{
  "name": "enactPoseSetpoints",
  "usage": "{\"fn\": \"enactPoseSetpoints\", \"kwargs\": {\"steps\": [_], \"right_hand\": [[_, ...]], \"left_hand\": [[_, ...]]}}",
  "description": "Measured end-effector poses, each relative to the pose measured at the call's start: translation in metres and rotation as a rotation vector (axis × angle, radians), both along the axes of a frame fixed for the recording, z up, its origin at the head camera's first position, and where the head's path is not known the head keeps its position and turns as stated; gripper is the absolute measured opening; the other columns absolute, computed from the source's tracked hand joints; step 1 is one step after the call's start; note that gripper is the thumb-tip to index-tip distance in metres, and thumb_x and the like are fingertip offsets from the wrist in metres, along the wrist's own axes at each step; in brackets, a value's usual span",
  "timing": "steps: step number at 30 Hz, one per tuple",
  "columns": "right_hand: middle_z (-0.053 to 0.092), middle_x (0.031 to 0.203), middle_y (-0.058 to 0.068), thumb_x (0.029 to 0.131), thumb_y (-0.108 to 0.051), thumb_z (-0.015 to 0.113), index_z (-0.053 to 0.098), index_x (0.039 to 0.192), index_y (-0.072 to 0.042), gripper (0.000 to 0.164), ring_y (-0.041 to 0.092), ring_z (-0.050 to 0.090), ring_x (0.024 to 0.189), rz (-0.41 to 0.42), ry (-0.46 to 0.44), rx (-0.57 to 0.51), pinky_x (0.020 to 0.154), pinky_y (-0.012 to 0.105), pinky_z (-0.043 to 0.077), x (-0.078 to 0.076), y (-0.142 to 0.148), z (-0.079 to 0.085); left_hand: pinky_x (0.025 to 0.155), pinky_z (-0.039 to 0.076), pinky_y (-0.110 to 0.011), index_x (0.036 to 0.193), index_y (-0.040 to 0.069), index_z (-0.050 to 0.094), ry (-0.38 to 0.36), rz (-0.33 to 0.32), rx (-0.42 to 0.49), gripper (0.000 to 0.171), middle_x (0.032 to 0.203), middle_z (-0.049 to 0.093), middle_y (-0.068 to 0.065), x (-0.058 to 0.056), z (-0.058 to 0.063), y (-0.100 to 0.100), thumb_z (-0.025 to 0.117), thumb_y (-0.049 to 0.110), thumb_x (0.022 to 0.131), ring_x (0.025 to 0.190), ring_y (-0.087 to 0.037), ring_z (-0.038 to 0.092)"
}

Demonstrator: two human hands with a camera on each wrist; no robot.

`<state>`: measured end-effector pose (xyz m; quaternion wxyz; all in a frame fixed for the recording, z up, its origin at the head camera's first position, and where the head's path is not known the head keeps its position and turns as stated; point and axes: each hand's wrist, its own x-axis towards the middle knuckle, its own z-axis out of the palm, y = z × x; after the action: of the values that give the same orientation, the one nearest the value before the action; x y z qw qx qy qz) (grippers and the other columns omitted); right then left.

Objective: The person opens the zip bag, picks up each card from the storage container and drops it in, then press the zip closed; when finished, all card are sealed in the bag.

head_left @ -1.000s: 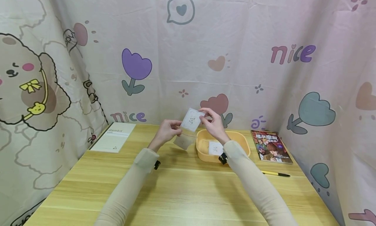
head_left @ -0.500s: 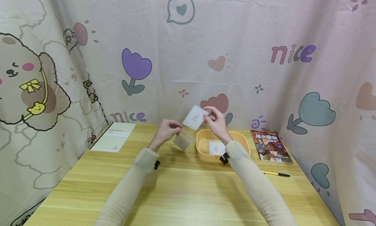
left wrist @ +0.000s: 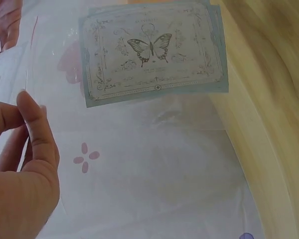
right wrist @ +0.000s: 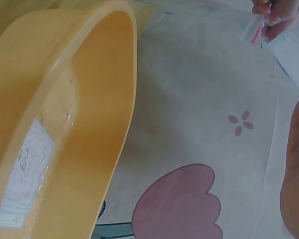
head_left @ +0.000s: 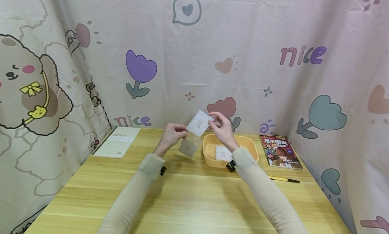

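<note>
In the head view my left hand [head_left: 171,138] pinches the top of a clear zip bag, and butterfly-print cards [head_left: 187,148] hang inside it. A closer look in the left wrist view shows the cards [left wrist: 149,55] with pale blue edges and the bag's red seal line [left wrist: 34,37]. My right hand [head_left: 223,130] holds a white butterfly card [head_left: 199,123] by its right corner, tilted above the bag. The card's lower left corner is right at my left fingertips. More white cards [head_left: 223,153] lie in the yellow basin [head_left: 209,162] below my right wrist.
A cream notebook [head_left: 118,143] lies at the back left of the wooden table [head_left: 188,203]. At the right are a comic-style magazine [head_left: 281,152] and a yellow pen with a black end [head_left: 285,179]. A patterned curtain [head_left: 182,58] stands close behind the table.
The right hand first drew the card up and to the right, then brought it back down-left to the left hand. The hanging bag swung slightly; the left hand stayed nearly still.
</note>
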<state>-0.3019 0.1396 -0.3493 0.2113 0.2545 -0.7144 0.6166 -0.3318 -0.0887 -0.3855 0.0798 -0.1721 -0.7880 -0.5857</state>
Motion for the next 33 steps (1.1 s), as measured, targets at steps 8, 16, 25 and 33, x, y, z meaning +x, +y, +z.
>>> {"fn": "enactPoseSetpoints", "kwargs": {"steps": [8, 16, 25, 33], "right_hand": [[0.065, 0.104, 0.027, 0.092, 0.005, 0.060, 0.061, 0.119, 0.004, 0.027, 0.044, 0.061, 0.085, -0.055, 0.050, 0.053, 0.063, 0.023, 0.060, -0.021, 0.002, -0.024], [0.068, 0.100, 0.013, 0.090, 0.000, 0.065, 0.067, 0.114, -0.007, 0.025, 0.020, 0.065, 0.082, -0.114, 0.146, 0.207, 0.066, 0.024, 0.058, -0.020, 0.001, -0.031], [0.070, 0.092, 0.007, 0.093, -0.012, 0.065, 0.069, 0.103, -0.009, 0.011, 0.017, 0.067, 0.081, -0.079, 0.032, 0.374, 0.071, 0.036, 0.062, -0.019, -0.002, -0.040], [0.075, 0.085, 0.011, 0.093, -0.011, 0.066, 0.070, 0.106, -0.007, 0.014, 0.023, 0.072, 0.069, -0.060, -0.032, 0.375, 0.060, 0.022, 0.058, -0.020, -0.002, -0.044]], "left_hand": [[0.057, 0.054, -0.022, 0.097, -0.003, 0.076, 0.008, 0.029, 0.018, 0.020, 0.084, 0.075, -0.016, -0.002, 0.001, 0.001, 0.065, -0.001, 0.080, 0.063, -0.015, 0.067], [0.063, 0.058, -0.024, 0.097, 0.000, 0.076, 0.024, 0.035, 0.009, 0.020, 0.087, 0.075, -0.014, 0.000, 0.002, 0.000, 0.065, 0.001, 0.080, 0.064, -0.013, 0.067], [0.059, 0.056, -0.020, 0.101, -0.002, 0.075, 0.038, 0.026, 0.044, 0.021, 0.091, 0.074, -0.021, 0.000, 0.002, 0.002, 0.067, -0.002, 0.082, 0.070, -0.028, 0.069], [0.059, 0.057, -0.020, 0.098, -0.003, 0.075, 0.025, 0.016, 0.063, 0.020, 0.091, 0.073, -0.020, 0.000, 0.002, 0.001, 0.067, -0.004, 0.080, 0.067, -0.018, 0.066]]}}
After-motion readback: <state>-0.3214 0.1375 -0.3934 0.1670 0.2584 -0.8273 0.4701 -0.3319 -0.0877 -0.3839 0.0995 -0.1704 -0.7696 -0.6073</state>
